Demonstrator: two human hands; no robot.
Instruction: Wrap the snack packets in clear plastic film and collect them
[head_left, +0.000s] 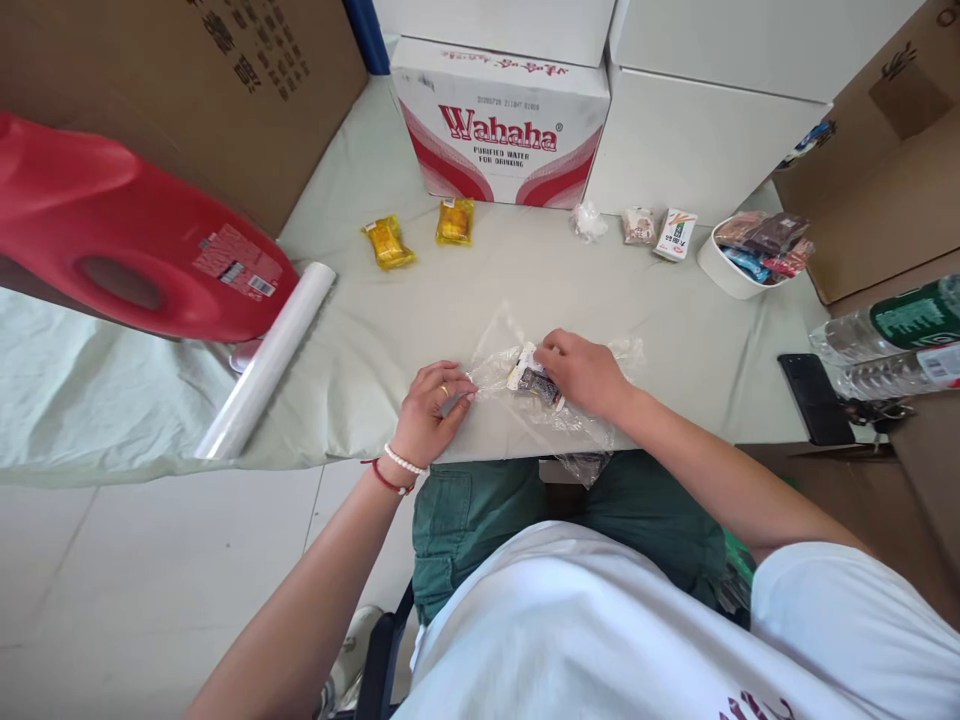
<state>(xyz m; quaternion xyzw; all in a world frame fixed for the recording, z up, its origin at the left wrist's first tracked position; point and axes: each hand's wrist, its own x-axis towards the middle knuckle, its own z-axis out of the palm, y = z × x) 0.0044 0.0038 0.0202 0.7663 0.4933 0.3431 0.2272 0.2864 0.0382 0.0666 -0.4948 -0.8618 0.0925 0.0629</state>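
A sheet of clear plastic wrap [555,425] lies at the near edge of the cloth-covered table [450,300], and part of it hangs over the edge. A small dark snack packet [534,378] sits inside the wrap. My left hand [431,410] is closed, pinching the wrap's left edge. My right hand [581,372] rests on the packet, fingers curled and pressing it through the film. A roll of plastic wrap [266,360] lies to the left.
Two yellow snack packets [388,242] [455,221] lie in front of a Wahaha box [499,125]. More small packets [675,234] and a white bowl of snacks [750,262] sit at the right. A red jug [127,235], a black phone [814,397] and water bottles [892,340] flank the table.
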